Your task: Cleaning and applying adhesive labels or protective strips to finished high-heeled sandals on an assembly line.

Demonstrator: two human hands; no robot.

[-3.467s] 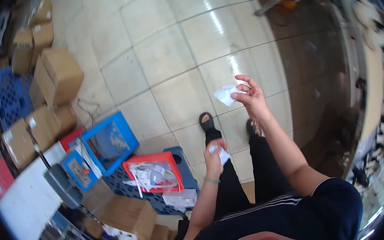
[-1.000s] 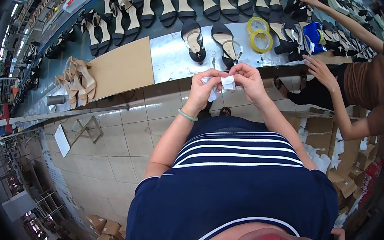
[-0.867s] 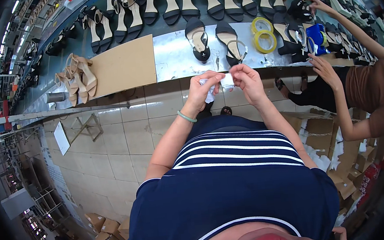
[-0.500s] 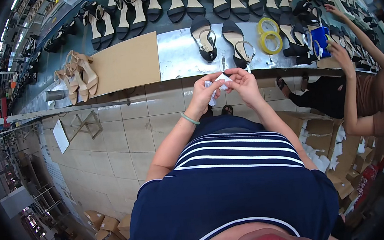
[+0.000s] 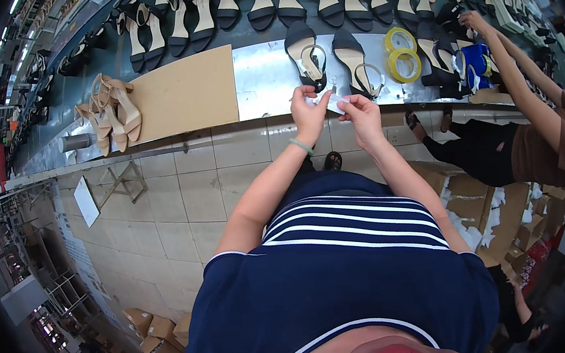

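A small white piece that looks like thin paper (image 5: pixel 335 104) is stretched between my two hands at the front edge of the bench. My left hand (image 5: pixel 308 118), with a pale green bangle at its wrist, pinches its left side. My right hand (image 5: pixel 364 117) grips the other side between thumb and fingers. Just beyond my left fingertips lies a black open-toe sandal (image 5: pixel 302 51), toe pointing away. Its mate, another black sandal (image 5: pixel 353 64), rests to the right, its strap end near my right fingers.
Two yellow tape rolls (image 5: pixel 404 65) lie right of the sandals. Beige sandals (image 5: pixel 112 114) stand by a cardboard sheet (image 5: pixel 182 87) on the left. Rows of black sandals (image 5: pixel 260 5) fill the far side. A co-worker's arms (image 5: pixel 522 89) reach over the bench at right, near a blue container (image 5: pixel 475 61).
My hands have shifted slightly, the left one turning more upright and its fingers rising toward the near sandal. The co-worker's arms have moved, both hands now farther over the bench.
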